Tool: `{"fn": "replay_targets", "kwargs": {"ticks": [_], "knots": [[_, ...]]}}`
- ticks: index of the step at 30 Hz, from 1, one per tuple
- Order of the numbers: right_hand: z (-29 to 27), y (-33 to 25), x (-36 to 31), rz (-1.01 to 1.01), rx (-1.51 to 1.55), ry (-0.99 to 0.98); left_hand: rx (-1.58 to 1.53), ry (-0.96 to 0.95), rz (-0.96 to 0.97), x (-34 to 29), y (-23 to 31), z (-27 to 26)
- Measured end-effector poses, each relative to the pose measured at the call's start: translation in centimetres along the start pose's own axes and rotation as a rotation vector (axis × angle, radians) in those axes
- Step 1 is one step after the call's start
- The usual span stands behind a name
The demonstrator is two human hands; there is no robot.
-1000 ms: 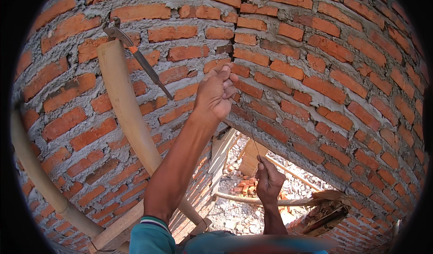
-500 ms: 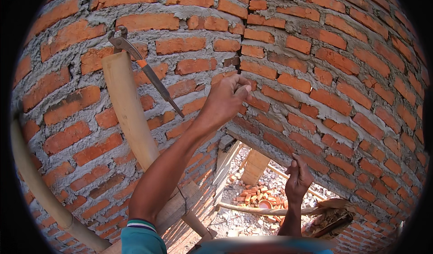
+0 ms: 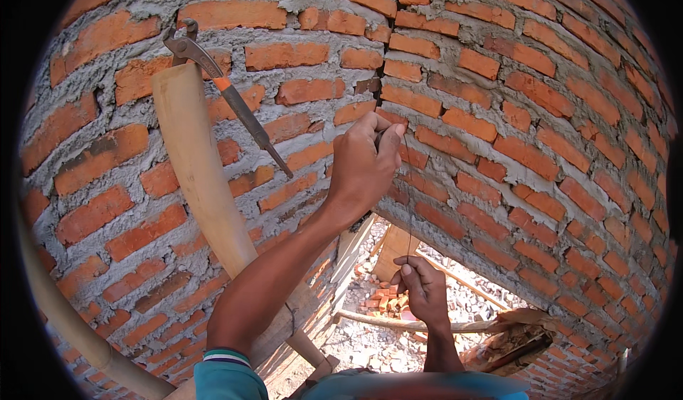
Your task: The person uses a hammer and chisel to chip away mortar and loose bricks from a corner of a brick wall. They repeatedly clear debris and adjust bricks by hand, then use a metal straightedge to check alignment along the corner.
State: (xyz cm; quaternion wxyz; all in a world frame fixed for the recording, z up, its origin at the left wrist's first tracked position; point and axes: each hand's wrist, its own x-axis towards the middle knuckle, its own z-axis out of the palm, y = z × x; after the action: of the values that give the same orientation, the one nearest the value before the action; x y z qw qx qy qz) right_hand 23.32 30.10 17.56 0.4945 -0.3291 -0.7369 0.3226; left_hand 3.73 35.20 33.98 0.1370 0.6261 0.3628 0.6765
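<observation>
In front of the corner where two brick walls meet, my left hand [image 3: 363, 164] is closed, with thumb and fingers pinched on the upper end of a thin dark wire [image 3: 410, 219]. The wire hangs down in a slight curve to my right hand [image 3: 425, 291], which grips its lower part between bent fingers and thumb. Left of my left hand, a pair of pincers [image 3: 238, 108] with an orange band hangs by its jaws near the top of a thick bamboo pole [image 3: 197, 151]. Neither hand touches the pincers.
Brick walls [image 3: 526, 151] with rough grey mortar rise on both sides. Another bamboo pole [image 3: 71, 329] curves along the left. A wooden board [image 3: 277, 329] is tied below my left forearm. Far below lie rubble and loose bricks [image 3: 384, 300], crossed by a horizontal pole [image 3: 398, 323].
My right hand has moved left, away from the right wall, to below my left hand. The wire now shows between both hands. The view has shifted slightly.
</observation>
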Motion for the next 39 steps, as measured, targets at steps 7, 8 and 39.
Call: {"fn": "replay_targets", "kwargs": {"ticks": [7, 8, 39], "knots": [[-1.1, 1.0, 1.9, -0.337, -0.286, 0.525, -0.874, -0.087, -0.548, -2.0, 0.7, -0.4], [-1.5, 1.1, 2.1, -0.369, -0.326, 0.532, -0.994, -0.075, -0.586, -2.0, 0.6, -0.5], [2.1, 2.5, -1.7, -0.178, -0.181, 0.337, -1.094, 0.042, -0.735, -5.2, 0.0, 0.0]]}}
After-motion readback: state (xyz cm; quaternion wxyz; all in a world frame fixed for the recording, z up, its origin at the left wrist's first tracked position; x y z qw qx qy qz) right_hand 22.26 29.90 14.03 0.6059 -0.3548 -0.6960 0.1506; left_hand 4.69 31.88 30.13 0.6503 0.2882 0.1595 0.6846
